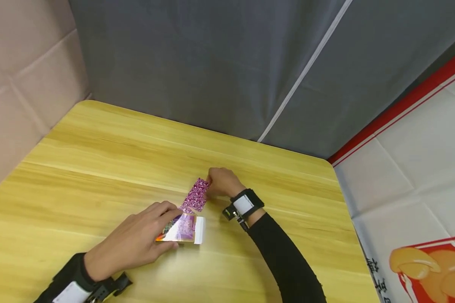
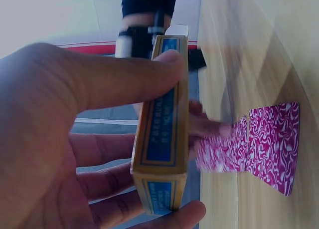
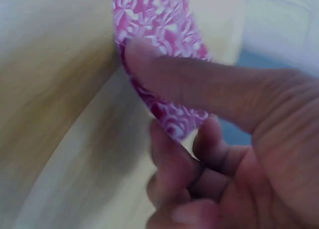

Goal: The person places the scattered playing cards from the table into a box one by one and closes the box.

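Observation:
In the head view, my left hand (image 1: pixel 140 235) holds a small card box (image 1: pixel 186 227), its white end flap sticking out to the right. The left wrist view shows the thumb on the box's narrow blue-and-gold side (image 2: pixel 162 119), with the other fingers around the opposite side. My right hand (image 1: pixel 224 182) pinches a magenta-and-white patterned playing card (image 3: pixel 159 19) between thumb and curled fingers, slightly bending it. Another card of the same pattern (image 2: pixel 274 144) lies on the table beside the held one, close to the box.
Yellow wood-grain tabletop (image 1: pixel 98 168) stretches around both hands. A grey curtain (image 1: pixel 193 63) hangs along its far edge. Pale wall coverings stand at both sides, the right one (image 1: pixel 394 181) with a red border and a printed picture.

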Motion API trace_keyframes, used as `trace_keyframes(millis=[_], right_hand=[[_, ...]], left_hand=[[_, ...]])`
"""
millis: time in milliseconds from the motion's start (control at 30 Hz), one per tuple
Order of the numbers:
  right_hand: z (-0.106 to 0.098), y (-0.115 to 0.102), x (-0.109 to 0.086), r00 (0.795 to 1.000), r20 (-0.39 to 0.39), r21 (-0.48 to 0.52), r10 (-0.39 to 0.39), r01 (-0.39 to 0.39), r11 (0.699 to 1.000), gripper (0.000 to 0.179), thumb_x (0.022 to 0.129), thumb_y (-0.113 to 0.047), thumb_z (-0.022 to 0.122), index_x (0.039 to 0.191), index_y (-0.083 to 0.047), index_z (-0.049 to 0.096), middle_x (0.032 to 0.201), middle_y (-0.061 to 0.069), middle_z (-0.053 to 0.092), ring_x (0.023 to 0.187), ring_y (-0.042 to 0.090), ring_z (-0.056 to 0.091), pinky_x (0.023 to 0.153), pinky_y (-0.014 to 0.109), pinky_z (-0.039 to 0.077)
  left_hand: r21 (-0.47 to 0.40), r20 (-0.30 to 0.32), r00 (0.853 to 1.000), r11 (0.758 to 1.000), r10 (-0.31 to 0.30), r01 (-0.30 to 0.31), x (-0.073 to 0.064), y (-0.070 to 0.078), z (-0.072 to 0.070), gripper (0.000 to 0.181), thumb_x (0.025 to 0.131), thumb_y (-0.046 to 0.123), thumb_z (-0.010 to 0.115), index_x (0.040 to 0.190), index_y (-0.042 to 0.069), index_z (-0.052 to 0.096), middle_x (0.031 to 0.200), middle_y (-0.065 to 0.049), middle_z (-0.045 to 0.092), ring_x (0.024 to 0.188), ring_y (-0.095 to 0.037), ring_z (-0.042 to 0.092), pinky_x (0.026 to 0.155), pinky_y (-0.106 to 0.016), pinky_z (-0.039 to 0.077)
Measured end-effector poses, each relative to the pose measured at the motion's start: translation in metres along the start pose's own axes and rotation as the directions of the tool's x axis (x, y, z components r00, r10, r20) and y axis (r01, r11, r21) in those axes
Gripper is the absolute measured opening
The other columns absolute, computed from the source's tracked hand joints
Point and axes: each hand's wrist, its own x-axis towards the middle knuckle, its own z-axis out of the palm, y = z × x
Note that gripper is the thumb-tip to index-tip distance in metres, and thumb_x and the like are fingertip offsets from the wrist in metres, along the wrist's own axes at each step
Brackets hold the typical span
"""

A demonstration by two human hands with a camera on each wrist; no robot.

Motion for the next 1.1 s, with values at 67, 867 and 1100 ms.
trace_keyframes(millis=[67, 867, 1100], right_hand=[[-0.002, 0.011, -0.013, 0.999, -0.035, 0.117, -0.007, 0.012, 0.993, 0.027, 0.081, -0.025, 0.088, 0.086, -0.011, 0.065, 0.079, 0.001, 0.061, 0.072, 0.017, 0.053, 0.061, 0.029, 0.044], [0.043, 0.02, -0.147, 0.973, -0.226, 0.943, 0.044, 0.207, 0.262, 0.025, 0.098, -0.013, 0.069, 0.104, 0.01, 0.059, 0.092, 0.024, 0.074, 0.074, 0.026, 0.075, 0.072, 0.046, 0.061], [0.05, 0.014, -0.152, 0.977, -0.215, 0.942, -0.001, 0.208, 0.262, 0.026, 0.097, -0.009, 0.069, 0.103, 0.014, 0.058, 0.093, 0.028, 0.073, 0.072, 0.024, 0.075, 0.071, 0.045, 0.061]], left_hand=[[0.005, -0.002, 1.0, 1.0, -0.012, 0.012, 0.0, 0.0, -0.001, 0.064, 0.079, 0.036, 0.088, 0.131, 0.006, 0.065, 0.123, 0.001, 0.06, 0.105, -0.013, 0.059, 0.066, -0.029, 0.054], [0.011, -0.075, 0.996, 0.999, -0.045, 0.046, -0.001, 0.004, -0.013, 0.07, 0.075, 0.037, 0.091, 0.131, 0.004, 0.065, 0.119, -0.002, 0.059, 0.093, -0.012, 0.054, 0.057, -0.022, 0.045], [0.009, -0.088, 0.994, 0.998, -0.065, 0.066, -0.001, 0.005, -0.014, 0.07, 0.075, 0.037, 0.091, 0.131, 0.004, 0.065, 0.12, -0.003, 0.061, 0.1, -0.016, 0.057, 0.061, -0.027, 0.049]])
